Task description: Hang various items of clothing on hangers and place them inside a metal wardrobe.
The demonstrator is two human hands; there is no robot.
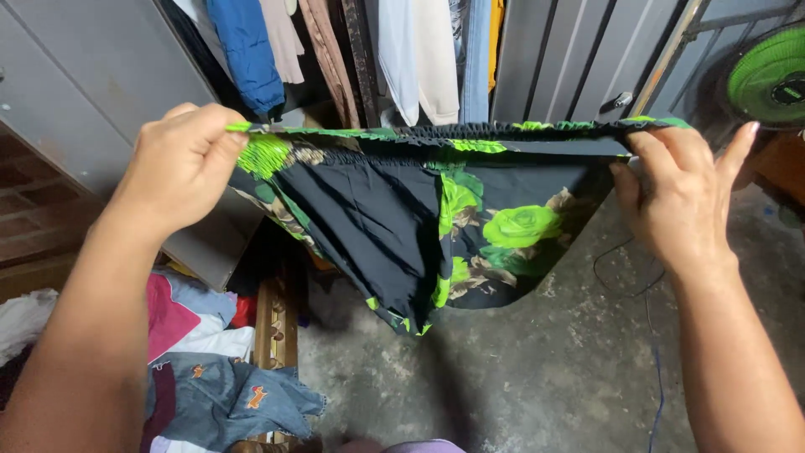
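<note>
Both the left hand [180,164] and the right hand [679,197] pinch the black, green-flowered garment [402,218] stretched by its waistband

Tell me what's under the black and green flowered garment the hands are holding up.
Under the garment lies bare concrete floor, with a thin wire to the right. The floor directly behind the hanging cloth is covered and cannot be seen.

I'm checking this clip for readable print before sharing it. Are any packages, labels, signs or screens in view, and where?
None show: no package, label, sign or screen.
The left hand and right hand stretch a black garment with green roses by its waistband.
A green fan at top right has a dark hub, too small to make out.
</note>
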